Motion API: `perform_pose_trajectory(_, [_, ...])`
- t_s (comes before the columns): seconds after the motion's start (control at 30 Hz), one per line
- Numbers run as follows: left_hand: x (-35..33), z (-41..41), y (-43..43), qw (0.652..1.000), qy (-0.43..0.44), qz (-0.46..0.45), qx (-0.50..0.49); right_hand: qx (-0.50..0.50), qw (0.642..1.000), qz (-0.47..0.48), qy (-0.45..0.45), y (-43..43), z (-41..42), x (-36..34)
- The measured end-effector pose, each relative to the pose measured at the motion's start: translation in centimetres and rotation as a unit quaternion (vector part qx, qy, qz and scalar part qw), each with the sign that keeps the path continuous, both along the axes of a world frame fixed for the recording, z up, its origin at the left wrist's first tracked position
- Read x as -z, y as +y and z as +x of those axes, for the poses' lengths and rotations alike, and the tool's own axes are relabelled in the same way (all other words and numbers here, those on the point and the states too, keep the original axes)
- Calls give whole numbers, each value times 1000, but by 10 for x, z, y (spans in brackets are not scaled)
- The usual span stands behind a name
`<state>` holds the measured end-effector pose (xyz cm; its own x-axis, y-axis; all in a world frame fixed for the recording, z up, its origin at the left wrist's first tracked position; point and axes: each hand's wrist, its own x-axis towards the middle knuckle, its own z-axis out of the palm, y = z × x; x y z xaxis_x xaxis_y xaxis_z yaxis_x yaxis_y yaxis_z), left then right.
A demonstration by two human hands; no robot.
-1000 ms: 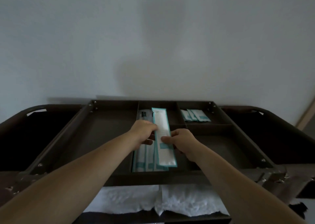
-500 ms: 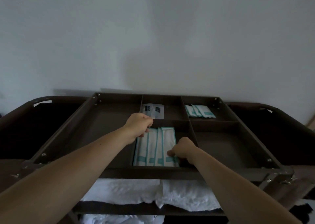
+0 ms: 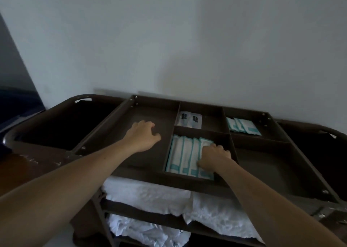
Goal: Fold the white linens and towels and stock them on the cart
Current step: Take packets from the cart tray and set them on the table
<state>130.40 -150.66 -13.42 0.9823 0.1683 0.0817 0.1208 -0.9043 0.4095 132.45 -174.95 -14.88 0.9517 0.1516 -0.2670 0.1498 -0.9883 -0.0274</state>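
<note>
White towels (image 3: pixel 146 196) lie folded on a shelf of the brown cart (image 3: pixel 187 179), with crumpled white linen (image 3: pixel 142 229) on the shelf below. In the top tray's middle front compartment, the right hand (image 3: pixel 214 156) rests with bent fingers on the rightmost of a row of teal-and-white packets (image 3: pixel 183 156); whether it pinches one cannot be told. The left hand (image 3: pixel 142 136) hovers loosely curled, holding nothing, over the large left compartment.

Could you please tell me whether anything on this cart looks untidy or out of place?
The white linen lowest in the cart looks crumpled rather than folded. The long packets under the right hand lie in a neat row.
</note>
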Motion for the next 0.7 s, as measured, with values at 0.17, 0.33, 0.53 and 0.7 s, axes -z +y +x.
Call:
perform_pose_trajectory(0.17, [-1, -34, 61, 989, 18, 145, -36, -86, 994, 54, -45, 65, -3, -21])
perform_pose_trajectory(0.33, [7, -83, 144, 988, 19, 119, -98, -193, 975, 82, -78, 167, -23, -22])
perform_pose_trajectory(0.53, [22, -160, 278, 975, 10, 93, -202, -300, 946, 83, -86, 323, -69, -26])
perform_pose_trajectory(0.7, [37, -231, 400, 963, 21, 66, -261, -350, 929, 75, -88, 458, -123, -20])
